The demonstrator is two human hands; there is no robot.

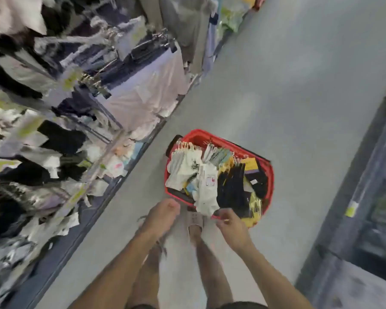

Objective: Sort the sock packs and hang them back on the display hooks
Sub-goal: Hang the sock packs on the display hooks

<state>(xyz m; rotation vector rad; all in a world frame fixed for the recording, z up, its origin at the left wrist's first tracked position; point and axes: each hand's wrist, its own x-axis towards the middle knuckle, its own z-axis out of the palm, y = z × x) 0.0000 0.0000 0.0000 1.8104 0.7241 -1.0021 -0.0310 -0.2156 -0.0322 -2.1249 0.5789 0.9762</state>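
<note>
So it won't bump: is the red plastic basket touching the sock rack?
Apart. Head view shows grey floor between the red plastic basket and the sock rack.

This is a clothing shop. Left of the red basket [196, 134] of sock packs [206, 188] on the grey floor [276, 85], a rack [112, 139] carries hung socks [60, 138] and garments [143, 92] with yellow-green tags [71, 79]. Right of the basket, a shelf [366, 175] edge bears a similar label [351, 209].
</note>
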